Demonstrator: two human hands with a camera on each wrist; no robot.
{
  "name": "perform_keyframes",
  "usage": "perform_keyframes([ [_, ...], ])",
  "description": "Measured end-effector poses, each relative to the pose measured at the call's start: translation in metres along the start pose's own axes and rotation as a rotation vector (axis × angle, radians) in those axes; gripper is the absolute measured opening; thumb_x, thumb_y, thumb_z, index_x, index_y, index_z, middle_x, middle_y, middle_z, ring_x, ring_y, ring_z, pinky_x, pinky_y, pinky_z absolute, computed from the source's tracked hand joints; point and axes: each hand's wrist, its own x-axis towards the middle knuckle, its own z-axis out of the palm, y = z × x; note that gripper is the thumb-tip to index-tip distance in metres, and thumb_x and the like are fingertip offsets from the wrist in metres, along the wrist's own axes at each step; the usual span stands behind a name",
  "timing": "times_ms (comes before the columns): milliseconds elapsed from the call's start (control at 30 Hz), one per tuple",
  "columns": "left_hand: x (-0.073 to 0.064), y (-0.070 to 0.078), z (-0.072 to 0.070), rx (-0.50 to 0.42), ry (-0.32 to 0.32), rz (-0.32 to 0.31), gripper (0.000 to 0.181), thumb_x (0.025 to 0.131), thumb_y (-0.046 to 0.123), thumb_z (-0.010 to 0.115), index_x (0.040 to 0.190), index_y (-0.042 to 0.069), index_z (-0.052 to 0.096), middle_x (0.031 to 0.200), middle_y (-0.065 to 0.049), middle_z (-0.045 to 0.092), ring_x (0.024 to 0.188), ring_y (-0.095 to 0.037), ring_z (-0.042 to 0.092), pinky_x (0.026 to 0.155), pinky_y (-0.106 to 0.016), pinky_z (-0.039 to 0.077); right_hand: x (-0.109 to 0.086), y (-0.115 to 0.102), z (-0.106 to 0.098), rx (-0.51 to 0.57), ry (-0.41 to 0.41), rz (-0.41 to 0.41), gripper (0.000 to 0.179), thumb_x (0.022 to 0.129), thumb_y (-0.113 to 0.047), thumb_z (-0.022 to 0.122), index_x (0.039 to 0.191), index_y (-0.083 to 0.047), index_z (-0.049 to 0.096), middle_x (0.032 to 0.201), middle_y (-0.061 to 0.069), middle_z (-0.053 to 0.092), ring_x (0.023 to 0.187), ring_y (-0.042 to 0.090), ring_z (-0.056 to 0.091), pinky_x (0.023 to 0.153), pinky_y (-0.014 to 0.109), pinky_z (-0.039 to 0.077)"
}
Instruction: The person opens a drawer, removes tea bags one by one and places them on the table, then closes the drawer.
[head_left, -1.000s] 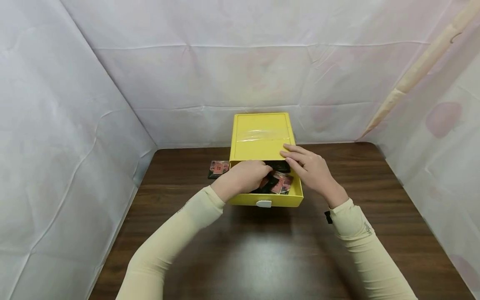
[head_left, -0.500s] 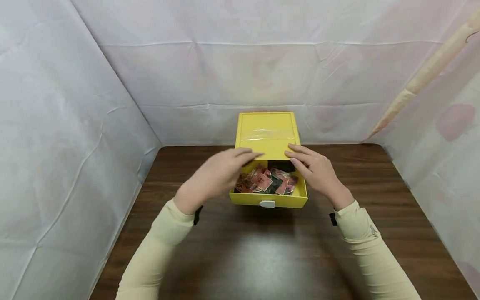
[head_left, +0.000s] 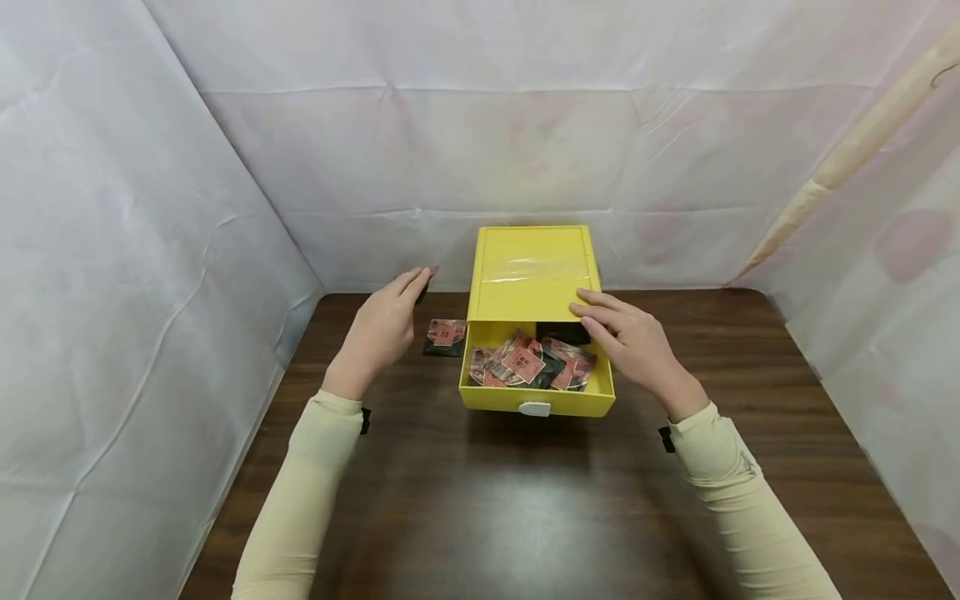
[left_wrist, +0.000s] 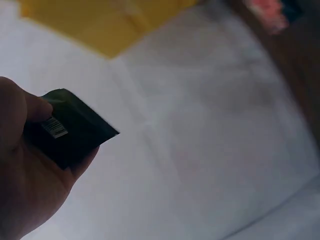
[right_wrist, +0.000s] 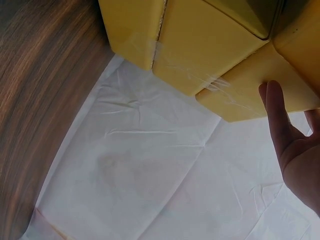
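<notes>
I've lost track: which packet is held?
The packet in the left hand, barcode showing; the others lie in the drawer or on the table.

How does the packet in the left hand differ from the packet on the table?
The held packet is pinched in the left hand; the table packet lies flat and unheld. In the left wrist view, the held packet shows a dark side with a barcode; the table packet shows a reddish label. Both have dark areas.

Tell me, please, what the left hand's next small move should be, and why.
I'd perhaps have the left hand lower its dark packet onto the table near the pink-labelled packet, since both are left of the yellow box and the dark one is held raised.
</notes>
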Motion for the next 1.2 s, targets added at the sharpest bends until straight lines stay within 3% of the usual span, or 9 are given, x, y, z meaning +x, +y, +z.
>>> perform_keyframes([
  [167, -0.01, -0.033, 0.052, 0.037, -0.11, -0.092, 0.06, 0.092, -0.007, 0.044, 0.15, 0.004, 0.035, 0.149, -0.017, 0.038, 0.122, -0.035, 0.051, 0.088, -0.046, 0.049, -0.004, 0.002, 0.005, -0.004, -0.012, 0.007, 0.033, 0.102, -0.029, 0.051, 0.13, -0.017, 0.065, 0.142, 0.0, 0.051, 0.12, 0.027, 0.056, 0.071, 0.039, 0.044],
  [367, -0.022, -0.058, 0.095, 0.012, -0.265, -0.184, 0.064, 0.092, -0.006, 0.047, 0.152, 0.007, 0.03, 0.15, -0.018, 0.035, 0.105, -0.033, 0.059, 0.062, -0.038, 0.044, -0.006, 0.004, 0.007, -0.006, 0.005, -0.004, 0.032, 0.102, -0.027, 0.053, 0.129, -0.017, 0.066, 0.141, -0.001, 0.053, 0.117, 0.026, 0.057, 0.068, 0.037, 0.042],
  [533, -0.024, -0.067, 0.123, 0.011, -0.346, -0.208, 0.062, 0.092, -0.005, 0.05, 0.151, 0.005, 0.032, 0.148, -0.019, 0.038, 0.123, -0.035, 0.05, 0.069, -0.038, 0.048, -0.006, 0.006, 0.005, -0.013, 0.011, -0.002, 0.032, 0.102, -0.027, 0.052, 0.129, -0.017, 0.066, 0.141, 0.0, 0.052, 0.12, 0.026, 0.056, 0.068, 0.037, 0.042],
  [733, -0.023, -0.072, 0.149, -0.002, -0.398, -0.227, 0.059, 0.093, -0.002, 0.053, 0.15, 0.003, 0.035, 0.146, -0.02, 0.041, 0.124, -0.034, 0.05, 0.086, -0.045, 0.05, -0.006, 0.005, 0.001, -0.014, 0.018, 0.005, 0.032, 0.102, -0.025, 0.053, 0.129, -0.015, 0.066, 0.141, 0.002, 0.052, 0.122, 0.028, 0.054, 0.072, 0.042, 0.046],
  [900, -0.023, -0.076, 0.167, -0.052, -0.473, -0.299, 0.056, 0.096, 0.001, 0.047, 0.151, 0.006, 0.034, 0.148, -0.02, 0.037, 0.127, -0.036, 0.047, 0.09, -0.049, 0.048, -0.008, 0.005, 0.002, -0.007, 0.009, 0.016, 0.032, 0.102, -0.025, 0.053, 0.129, -0.015, 0.066, 0.142, 0.002, 0.052, 0.124, 0.028, 0.052, 0.077, 0.046, 0.047],
  [1067, -0.021, -0.08, 0.171, -0.109, -0.53, -0.353, 0.058, 0.098, 0.004, 0.043, 0.154, 0.009, 0.028, 0.152, -0.02, 0.03, 0.126, -0.04, 0.046, 0.076, -0.048, 0.049, -0.008, 0.007, 0.003, -0.007, 0.017, 0.013, 0.032, 0.102, -0.026, 0.052, 0.129, -0.016, 0.066, 0.142, 0.001, 0.052, 0.126, 0.027, 0.051, 0.083, 0.048, 0.048],
  [1200, -0.019, -0.083, 0.172, -0.173, -0.538, -0.37, 0.06, 0.099, 0.013, 0.047, 0.155, 0.01, 0.025, 0.156, -0.02, 0.023, 0.135, -0.041, 0.034, 0.091, -0.055, 0.044, -0.006, 0.006, 0.003, 0.0, 0.022, 0.017, 0.032, 0.102, -0.027, 0.052, 0.129, -0.016, 0.066, 0.142, 0.0, 0.052, 0.126, 0.027, 0.05, 0.084, 0.048, 0.047],
])
